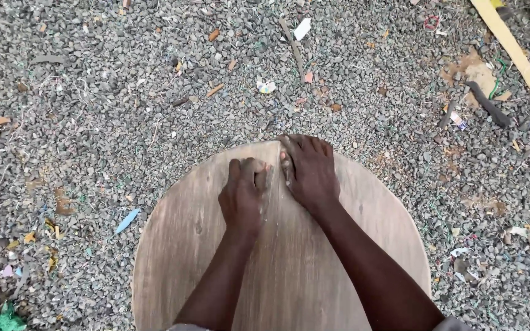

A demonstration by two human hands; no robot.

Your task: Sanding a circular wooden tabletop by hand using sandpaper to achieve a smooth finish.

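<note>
Two bare forearms come in from the bottom edge and meet over a round wooden board [351,257], which lies flat on the gravel ground [93,122] and fills the lower middle of the view. Its face is pale brown, with grain running away from the person, a small dark knot on its near left part, and a curved far edge. A thin, light line runs up the middle of the wood towards the hands. The left hand [243,196] is curled into a fist, knuckles up, pressing on the wood around something small that I cannot make out. Just beside it, touching it, the right hand [311,171] lies palm down with fingers together, their tips at the board's far rim. Beyond the rim, grey gravel is scattered with leaves, paper scraps and a blue strip [127,220]. Farthest off, at the top right, lies a long yellowish wooden batten [516,58].
</note>
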